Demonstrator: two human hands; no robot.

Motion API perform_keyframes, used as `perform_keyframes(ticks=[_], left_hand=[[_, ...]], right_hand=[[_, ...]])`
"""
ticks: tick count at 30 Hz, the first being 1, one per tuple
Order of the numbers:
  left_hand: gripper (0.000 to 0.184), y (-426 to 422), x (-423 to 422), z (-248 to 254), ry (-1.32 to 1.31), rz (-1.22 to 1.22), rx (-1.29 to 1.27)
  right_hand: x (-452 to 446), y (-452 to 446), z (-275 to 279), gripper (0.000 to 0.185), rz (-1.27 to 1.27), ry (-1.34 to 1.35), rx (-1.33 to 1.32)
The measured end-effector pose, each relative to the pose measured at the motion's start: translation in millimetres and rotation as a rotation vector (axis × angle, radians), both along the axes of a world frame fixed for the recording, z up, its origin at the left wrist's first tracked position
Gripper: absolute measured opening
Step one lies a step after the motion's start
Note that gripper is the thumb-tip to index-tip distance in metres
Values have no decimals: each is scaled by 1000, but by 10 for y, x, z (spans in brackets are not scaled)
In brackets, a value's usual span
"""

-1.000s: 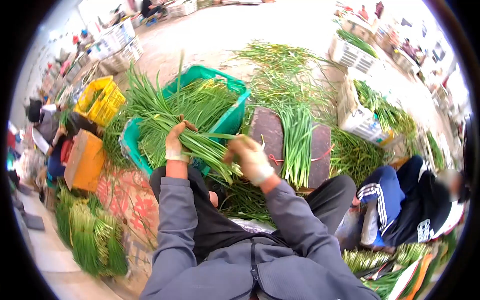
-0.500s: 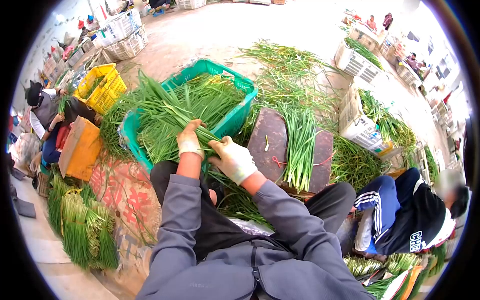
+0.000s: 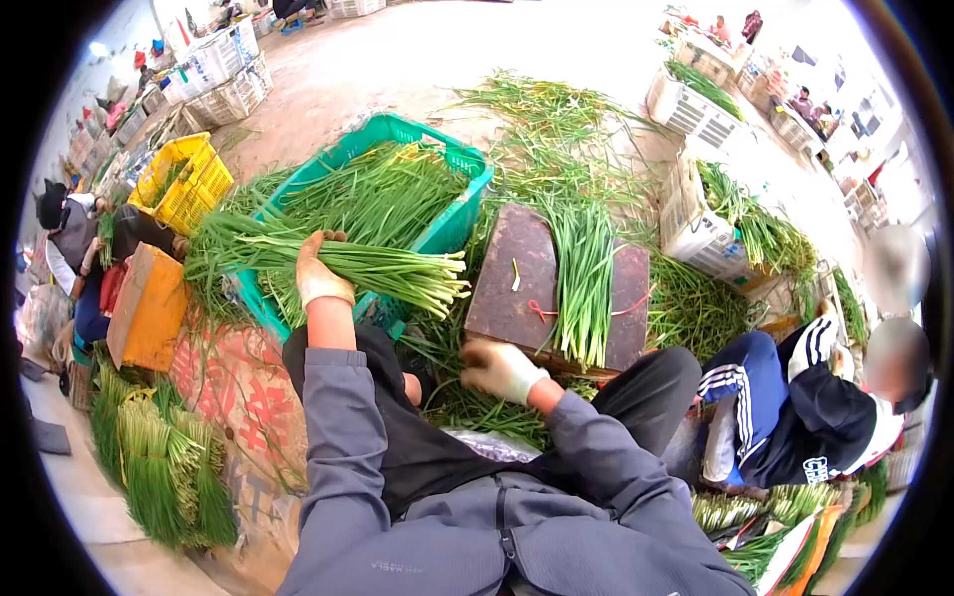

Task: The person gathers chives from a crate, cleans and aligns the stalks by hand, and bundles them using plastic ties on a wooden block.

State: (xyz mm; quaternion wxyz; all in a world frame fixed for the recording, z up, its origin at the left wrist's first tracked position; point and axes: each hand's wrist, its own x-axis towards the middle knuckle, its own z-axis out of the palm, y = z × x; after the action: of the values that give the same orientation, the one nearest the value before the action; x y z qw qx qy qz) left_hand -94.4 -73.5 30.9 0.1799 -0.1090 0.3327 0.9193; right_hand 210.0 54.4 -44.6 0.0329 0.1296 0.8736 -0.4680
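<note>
My left hand (image 3: 325,272), in a white glove with bare fingers, is closed around a bunch of garlic chives (image 3: 397,268). The pale cut ends point right and the leaves fan out left over a green crate (image 3: 467,199) of loose chives. My right hand (image 3: 500,372), gloved too, is apart from the bunch, low by the near left corner of a dark board (image 3: 502,298). Its fingers are blurred by motion, so their grip is unclear. On the board lies another pile of chives (image 3: 584,288), across a red tie (image 3: 636,306).
Loose chives (image 3: 556,119) litter the floor beyond the board. White crates (image 3: 696,223) stand at right, near a seated person (image 3: 795,407). At left are an orange stool (image 3: 149,308), a yellow crate (image 3: 199,189), another worker (image 3: 79,233) and tied bundles (image 3: 164,457).
The bunch has swung from slanting to nearly level, its cut ends now pointing right. My right hand has come off it and moved down and right; my left hand has shifted left.
</note>
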Motion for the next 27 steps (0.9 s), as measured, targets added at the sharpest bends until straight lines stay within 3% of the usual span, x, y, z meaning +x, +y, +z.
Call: perform_keyframes(ticks=[2,4,6,7,8,10,11,12,15,17,18,19,21,22,23,27], left_hand=[[13,8,8,11,-8,-22,-16],[18,31,27,-6,-61,-67,61],[25,63,25,-72,-61,-117,37],[26,78,59,-50,-75,-114,43],[27,76,95,-42,-92,-106,48],[29,14,45,-105,-71,-137,24],[24,-95,-2,-137,-31,-290,96],[24,-44,11,-87,-40,-74,19],[24,-149,-88,-135,-35,-108,95],[23,-173,-54,-115,-25,-160,80],[23,-179,-68,-96,1,-216,69],[21,-127,-131,-152,-67,-179,131],[21,-68,-139,-226,-52,-172,95],[22,-49,-141,-227,-41,-154,64],[21,-57,-176,-253,-75,-172,115],[21,-99,-35,-155,-56,-235,108]], right_hand=[[-234,28,-22,75,-334,91,-230],[-440,39,103,87,-496,143,1],[-669,104,30,97,-503,374,-260],[-878,72,57,94,-464,595,-492],[-854,64,51,66,-361,723,-609],[-648,142,252,29,-219,291,-536],[-505,132,318,17,-247,357,-505],[-353,214,331,20,-267,223,-672],[-34,386,363,20,-364,189,-504],[24,434,359,23,-539,327,-364],[-22,408,341,23,-546,324,-371],[-159,353,404,24,-456,541,-205],[-333,216,611,27,-466,584,-329],[-355,108,916,27,-556,406,-620],[-388,89,989,24,-600,339,-714],[-364,125,746,20,-598,442,-873]])
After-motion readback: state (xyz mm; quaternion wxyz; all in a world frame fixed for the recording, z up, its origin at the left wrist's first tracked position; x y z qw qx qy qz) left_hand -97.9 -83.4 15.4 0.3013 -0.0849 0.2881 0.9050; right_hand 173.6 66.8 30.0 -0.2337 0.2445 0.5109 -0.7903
